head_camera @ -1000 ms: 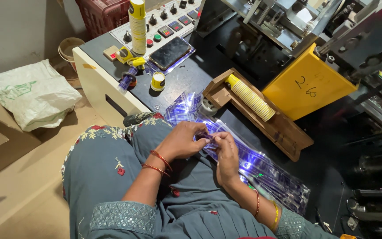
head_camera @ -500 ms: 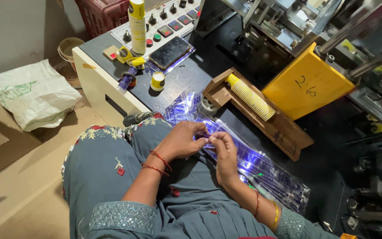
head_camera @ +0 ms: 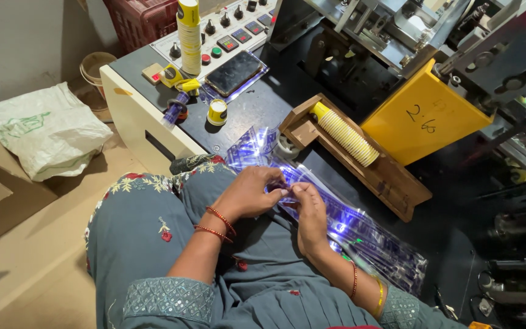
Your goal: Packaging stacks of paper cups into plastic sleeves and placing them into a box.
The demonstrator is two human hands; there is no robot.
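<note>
My left hand [head_camera: 248, 194] and right hand [head_camera: 310, 210] pinch the clear printed plastic sleeve [head_camera: 360, 231] on my lap, fingers closed. At two o'clock lies the yellow cup stack [head_camera: 345, 134]. Opening the sleeve's mouth seems underway; that needs a steady grip.

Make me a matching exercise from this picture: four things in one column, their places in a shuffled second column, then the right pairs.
Things:
1. phone
2. row of cups
3. white sack
4. plastic sleeve

Places:
A. on the floor beside the machine
B. lying in the wooden tray
C. pinched at one end by both hands, left hand and right hand
D. flat on the control panel, near the buttons

Pairs: 1-D, 2-B, 3-A, 4-C
</note>
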